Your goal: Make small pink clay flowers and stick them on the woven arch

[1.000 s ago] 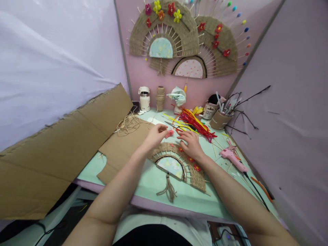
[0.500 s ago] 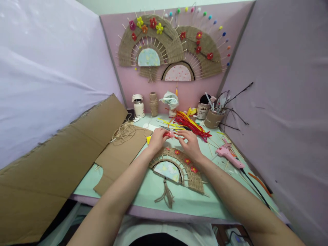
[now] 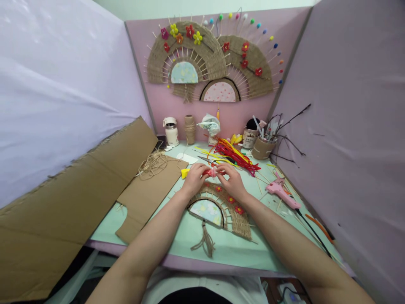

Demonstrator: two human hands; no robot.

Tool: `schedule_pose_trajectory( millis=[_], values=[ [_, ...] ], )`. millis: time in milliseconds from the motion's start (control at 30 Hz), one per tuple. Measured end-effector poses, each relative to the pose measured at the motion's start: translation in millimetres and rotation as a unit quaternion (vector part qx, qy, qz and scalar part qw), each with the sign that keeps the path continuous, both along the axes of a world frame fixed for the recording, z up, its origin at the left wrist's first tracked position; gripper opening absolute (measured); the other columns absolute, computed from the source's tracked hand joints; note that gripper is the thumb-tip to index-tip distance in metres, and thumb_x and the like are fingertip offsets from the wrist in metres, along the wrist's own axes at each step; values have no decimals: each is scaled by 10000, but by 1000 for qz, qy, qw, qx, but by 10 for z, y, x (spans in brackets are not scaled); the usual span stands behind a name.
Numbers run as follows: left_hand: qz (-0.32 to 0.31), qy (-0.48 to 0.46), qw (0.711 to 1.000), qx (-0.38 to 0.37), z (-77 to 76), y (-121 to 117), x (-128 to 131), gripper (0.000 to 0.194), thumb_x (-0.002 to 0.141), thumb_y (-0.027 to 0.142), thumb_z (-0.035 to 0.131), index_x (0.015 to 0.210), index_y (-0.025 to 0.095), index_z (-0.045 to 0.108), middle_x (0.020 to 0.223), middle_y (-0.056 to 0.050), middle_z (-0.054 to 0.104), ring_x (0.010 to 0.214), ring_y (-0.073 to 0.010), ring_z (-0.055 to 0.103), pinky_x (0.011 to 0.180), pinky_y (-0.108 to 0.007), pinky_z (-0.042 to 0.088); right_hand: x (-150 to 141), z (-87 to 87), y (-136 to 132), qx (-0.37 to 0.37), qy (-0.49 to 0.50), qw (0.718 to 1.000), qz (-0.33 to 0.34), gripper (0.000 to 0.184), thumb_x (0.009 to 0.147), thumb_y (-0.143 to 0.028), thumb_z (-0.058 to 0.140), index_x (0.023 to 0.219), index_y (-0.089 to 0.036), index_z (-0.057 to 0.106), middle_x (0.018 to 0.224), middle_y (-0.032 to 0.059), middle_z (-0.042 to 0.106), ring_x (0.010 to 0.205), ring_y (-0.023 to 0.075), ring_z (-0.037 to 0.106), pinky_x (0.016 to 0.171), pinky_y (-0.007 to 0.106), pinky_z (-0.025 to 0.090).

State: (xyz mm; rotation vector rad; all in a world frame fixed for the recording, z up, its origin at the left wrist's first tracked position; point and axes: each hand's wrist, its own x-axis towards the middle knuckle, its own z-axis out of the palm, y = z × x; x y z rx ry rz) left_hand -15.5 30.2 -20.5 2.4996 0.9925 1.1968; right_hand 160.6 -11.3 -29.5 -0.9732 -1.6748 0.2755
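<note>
My left hand [image 3: 194, 179] pinches a small red-and-pink piece [image 3: 211, 172] above the table. From the other side, my right hand [image 3: 233, 179] closes its fingertips on the pale pink end of it. Its exact kind is too small to make out. Just below lies a woven twine fan [image 3: 236, 221] with red flowers, a pale blue half-circle centre and a twine tassel [image 3: 205, 240]. A yellow piece [image 3: 184, 173] sits beside my left hand. Beyond the fingers lie scissors [image 3: 205, 159] and a bundle of red and yellow pipe cleaners [image 3: 237, 156].
Cardboard sheets [image 3: 148, 194] with loose twine [image 3: 153, 164] lie left. A pink glue gun [image 3: 283, 194] with its black cord is at right. A white bottle [image 3: 171, 133], twine spool [image 3: 189, 128] and pot of pens and twigs [image 3: 264, 147] stand behind. Finished fans [image 3: 186, 38] hang on the back panel.
My right fingers have come in closer and curled around the red-and-pink piece. Both hands have dropped slightly, and the camera view has shifted a little.
</note>
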Motion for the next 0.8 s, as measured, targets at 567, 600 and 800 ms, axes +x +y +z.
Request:
schedule_pose_trajectory(
  millis=[567, 600, 800],
  values=[
    [6, 20, 1000, 7, -53, 11, -12, 104, 843, 202, 621, 919, 193, 692, 953, -55, 641, 946, -176, 547, 883, -331, 445, 14, 5, 11, -106, -11, 993, 42, 209, 861, -393, 602, 958, -269, 739, 1270, 80, 609, 1195, 236, 549, 994, 437, 458],
    [2, 25, 1000, 5, -58, 14, -15, 105, 842, 192, 621, 918, 190, 692, 957, -56, 641, 948, -176, 550, 884, -332, 446, 16, 5, 8, -107, -17, 993, 43, 209, 854, -408, 612, 944, -266, 736, 1271, 83, 608, 1203, 239, 543, 988, 437, 461],
    [0, 30, 999, -14, -46, -5, -10, 115, 829, 185, 636, 927, 182, 696, 960, -62, 645, 944, -181, 558, 880, -334, 449, 22, 0, 3, -70, -45, 996, 25, 189, 835, -421, 633, 836, -249, 711, 1281, 93, 592, 1193, 239, 549, 1005, 452, 444]
  ],
)
